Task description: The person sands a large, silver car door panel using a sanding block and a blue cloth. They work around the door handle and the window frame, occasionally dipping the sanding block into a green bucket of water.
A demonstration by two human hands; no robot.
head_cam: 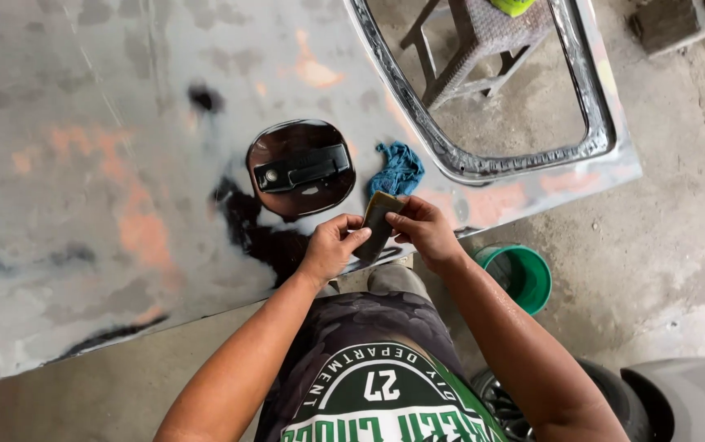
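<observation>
- Sanding pad [379, 224], one dark folded piece, sits between your two hands at the near edge of the car door panel [82, 164].
- Your left hand [329, 248] and right hand [424, 232] both pinch it, grip closed on it.
- Most of the panel looks sanded dull grey; black paint remains around the one door handle [302, 169].
- One blue rag [397, 169], one green bucket [524, 274].

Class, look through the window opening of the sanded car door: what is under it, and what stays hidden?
Through the window opening a grey stool stands on the concrete floor. The door panel covers whatever lies beneath the rest.
</observation>
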